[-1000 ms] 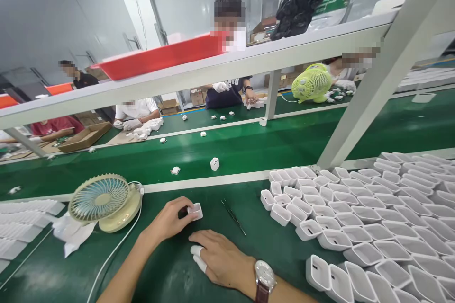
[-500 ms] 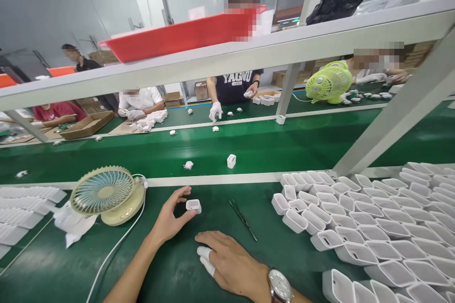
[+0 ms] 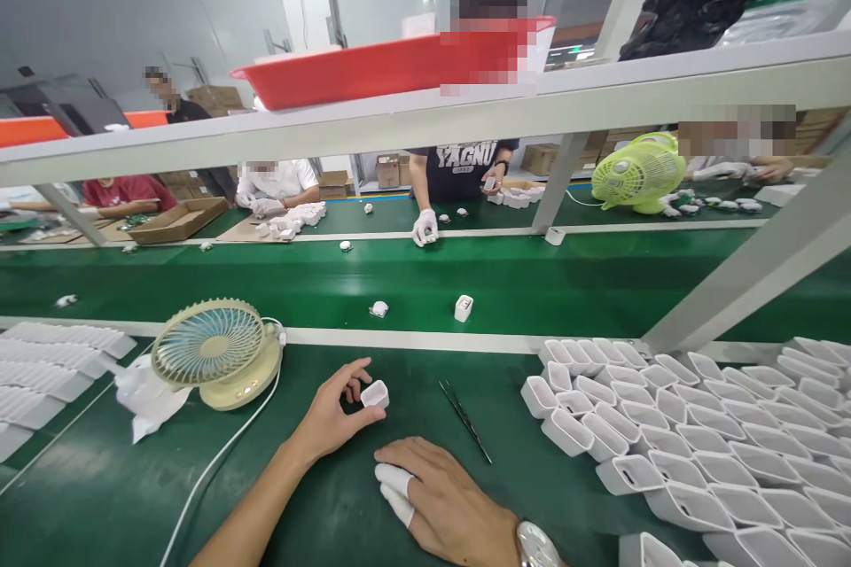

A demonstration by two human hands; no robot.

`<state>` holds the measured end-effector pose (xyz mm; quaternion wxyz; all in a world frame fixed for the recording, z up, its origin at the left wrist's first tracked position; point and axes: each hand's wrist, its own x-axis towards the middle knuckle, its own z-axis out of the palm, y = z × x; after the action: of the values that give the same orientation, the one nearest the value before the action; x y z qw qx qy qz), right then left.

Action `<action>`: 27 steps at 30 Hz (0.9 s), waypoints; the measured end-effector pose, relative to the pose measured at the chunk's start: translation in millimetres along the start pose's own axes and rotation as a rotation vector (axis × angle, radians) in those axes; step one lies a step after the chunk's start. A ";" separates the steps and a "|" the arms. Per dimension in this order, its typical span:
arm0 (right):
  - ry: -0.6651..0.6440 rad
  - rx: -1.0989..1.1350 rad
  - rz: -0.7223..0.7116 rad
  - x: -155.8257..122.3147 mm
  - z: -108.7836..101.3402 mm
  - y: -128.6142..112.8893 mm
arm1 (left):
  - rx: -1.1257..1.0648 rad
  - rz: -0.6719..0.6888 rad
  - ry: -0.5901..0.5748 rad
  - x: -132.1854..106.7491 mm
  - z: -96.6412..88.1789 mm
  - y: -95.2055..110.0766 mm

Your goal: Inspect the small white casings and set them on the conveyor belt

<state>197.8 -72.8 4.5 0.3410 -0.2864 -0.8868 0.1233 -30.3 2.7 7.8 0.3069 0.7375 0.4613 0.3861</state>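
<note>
My left hand [image 3: 332, 412] is at the middle of the green work table, its thumb and curled fingers around a small white plastic case [image 3: 376, 396]. The case is open-topped and slightly tilted. My right hand [image 3: 439, 487] rests palm down on the table just in front, with fingers stretched out and holding nothing. White finger covers sit on two of its fingers, and a watch is on the wrist. Dark tweezers [image 3: 465, 422] lie on the table beyond the right hand, apart from it.
Rows of white cases [image 3: 698, 434] fill the right side; more cases [image 3: 59, 368] stand at left. A cream fan [image 3: 216, 354] with a white cable is at left. Beyond runs a green conveyor belt [image 3: 299, 283] carrying small white parts. A shelf post [image 3: 745, 257] slants down at right.
My view has shifted slightly. The left fingers have curled in at the white case, which is turned a little. Across the belt, a co-worker's gloved hand has reached a small white part.
</note>
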 end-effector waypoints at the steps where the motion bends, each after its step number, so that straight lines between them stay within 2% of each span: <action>1: 0.035 0.013 -0.013 1.9 -2.9 -1.1 | 0.002 -0.007 -0.014 -0.5 1.0 0.1; 5: 0.157 0.008 0.018 18.2 -15.0 -3.5 | -0.001 -0.026 -0.067 -1.2 5.0 0.4; 8: 0.230 -0.037 0.092 42.7 -22.7 6.8 | -0.031 -0.026 -0.087 -0.1 5.1 -0.8; 11: 0.250 -0.081 0.220 74.9 -27.8 36.7 | -0.055 -0.044 -0.139 1.6 1.5 -2.4; 13: 0.180 -0.122 0.345 96.1 -28.5 65.2 | -0.063 -0.049 -0.197 2.5 -1.6 -3.3; 16: 0.137 -0.145 0.428 122.2 -23.2 109.2 | -0.034 -0.050 -0.250 3.0 -4.6 -4.2; 19: 0.112 -0.162 0.537 139.3 -13.3 142.5 | 0.020 -0.073 -0.244 3.4 -4.7 -5.1; 23: 0.109 -0.152 0.659 150.5 -7.2 164.4 | 0.040 -0.092 -0.234 4.8 -3.7 -5.6; 27: 0.144 -0.077 0.706 156.5 -12.2 168.3 | 0.025 -0.042 -0.237 7.5 -6.0 -5.1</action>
<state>183.0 155.7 27.5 0.3280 -0.5957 -0.7109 0.1793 -35.6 12.2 8.9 0.3582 0.7719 0.4420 0.2837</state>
